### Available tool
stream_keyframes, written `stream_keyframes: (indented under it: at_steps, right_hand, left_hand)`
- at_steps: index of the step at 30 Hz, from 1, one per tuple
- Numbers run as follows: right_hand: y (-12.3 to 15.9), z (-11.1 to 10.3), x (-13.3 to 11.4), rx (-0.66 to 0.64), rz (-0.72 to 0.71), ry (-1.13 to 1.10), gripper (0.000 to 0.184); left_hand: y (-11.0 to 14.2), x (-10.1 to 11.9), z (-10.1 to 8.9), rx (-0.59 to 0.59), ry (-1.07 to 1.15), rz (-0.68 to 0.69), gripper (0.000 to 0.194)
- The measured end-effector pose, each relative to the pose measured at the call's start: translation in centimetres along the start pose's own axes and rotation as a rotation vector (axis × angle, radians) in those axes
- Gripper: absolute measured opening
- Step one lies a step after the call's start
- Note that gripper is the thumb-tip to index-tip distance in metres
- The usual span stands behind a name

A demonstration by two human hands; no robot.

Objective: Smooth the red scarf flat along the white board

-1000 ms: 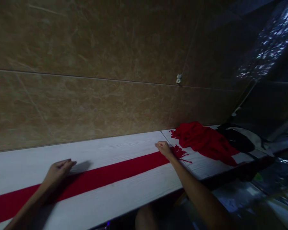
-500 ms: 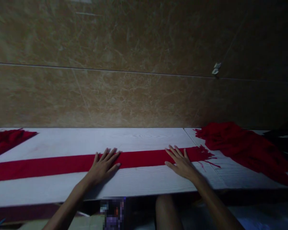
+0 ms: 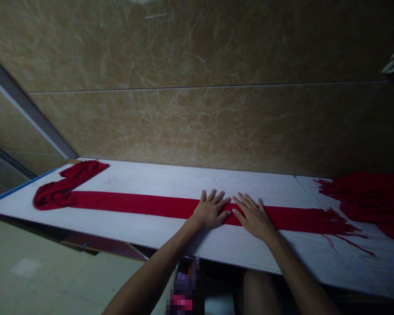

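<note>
A long red scarf [image 3: 134, 204] lies stretched flat along a white wood-grain table [image 3: 170, 174]. Its fringed end spreads out at the right, while its left part bunches up and folds back near the table's far left corner. My left hand [image 3: 210, 211] rests flat on the scarf's middle with fingers spread. Just to the right of it, my right hand [image 3: 253, 217] also presses palm-down on the cloth, fingers stretched out. The two hands are close together, thumbs apart by a narrow strip of red cloth. Neither hand grips anything.
Another heap of red fringed cloth [image 3: 371, 197] lies at the table's right end. A marbled tile wall [image 3: 197, 122] rises directly behind the table. A metal-coloured post [image 3: 29, 109] stands at the left. My knee [image 3: 259, 291] shows below the table's front edge.
My view has swung left, bringing the table's left end and the bunched scarf into sight. My right hand has slid left along the scarf, closer to my left hand.
</note>
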State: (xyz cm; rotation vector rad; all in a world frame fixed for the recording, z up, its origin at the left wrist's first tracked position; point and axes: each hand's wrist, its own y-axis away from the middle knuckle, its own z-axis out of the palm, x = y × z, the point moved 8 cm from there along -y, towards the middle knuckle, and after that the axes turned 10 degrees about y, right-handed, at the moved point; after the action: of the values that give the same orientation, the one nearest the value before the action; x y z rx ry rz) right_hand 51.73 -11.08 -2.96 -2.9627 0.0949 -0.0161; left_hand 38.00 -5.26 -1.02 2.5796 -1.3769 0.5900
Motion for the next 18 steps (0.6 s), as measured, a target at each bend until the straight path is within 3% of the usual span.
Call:
stream_keyframes:
  at_steps: [7,11,16,18]
  right_hand:
    - [-0.2,0.2,1.2,0.060,-0.010,-0.087,0.048]
    - [0.1,-1.9,1.9,0.246,-0.025,-0.214,0.042]
    - [1.7,-6.8,3.8,0.591,0.026,-0.359,0.034]
    - [2.3,-8.2,4.4,0.682,0.077,-0.338,0.040]
  left_hand:
    - [0.2,0.0,-0.5,-0.006,0.035,-0.015,0.063]
    - [0.4,-0.5,-1.6,-0.028,0.147,-0.010,0.061]
    - [2.7,-5.0,-5.2,0.072,0.084,-0.138,0.053]
    - [4.1,-7.1,-6.5,0.127,0.019,-0.231,0.051]
